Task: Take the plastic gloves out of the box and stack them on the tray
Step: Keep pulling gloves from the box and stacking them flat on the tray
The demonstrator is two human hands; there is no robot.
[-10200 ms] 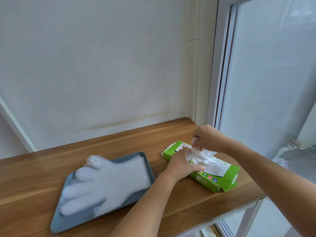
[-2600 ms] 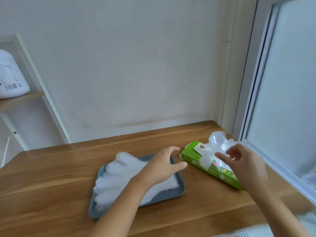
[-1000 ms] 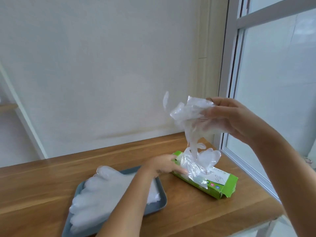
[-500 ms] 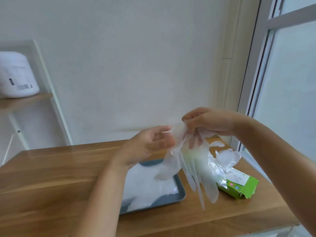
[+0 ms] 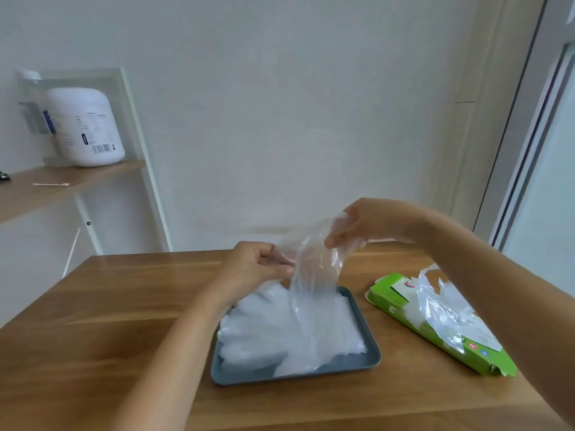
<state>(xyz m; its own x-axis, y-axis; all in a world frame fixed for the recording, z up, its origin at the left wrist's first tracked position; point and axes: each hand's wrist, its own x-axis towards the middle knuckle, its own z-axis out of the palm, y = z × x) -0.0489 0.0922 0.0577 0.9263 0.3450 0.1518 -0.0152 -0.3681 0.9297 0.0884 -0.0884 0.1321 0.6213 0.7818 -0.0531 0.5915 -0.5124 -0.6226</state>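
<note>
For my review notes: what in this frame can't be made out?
Head view, glove stack on the tray: count unreadable, translucent layers blend.
Head view, green box: contents hidden by gloves bunched at its opening.
Head view, white jug: label print too small and blurred.
Head view, held glove: contact with stack unclear, film merges.

One clear plastic glove (image 5: 311, 265) is up in the air, crumpled and stretched between the left hand (image 5: 252, 269), pinching one edge, and the right hand (image 5: 370, 222), gripping the higher end. Its lower part drapes down onto the white stack of gloves (image 5: 280, 331) lying flat in the blue-grey rectangular tray (image 5: 357, 363). Just right of the tray and not touching it, the green box (image 5: 435, 337) lies flat at an angle, top open, with a crinkled tuft of gloves (image 5: 441, 309) puffing up out of the opening.
</note>
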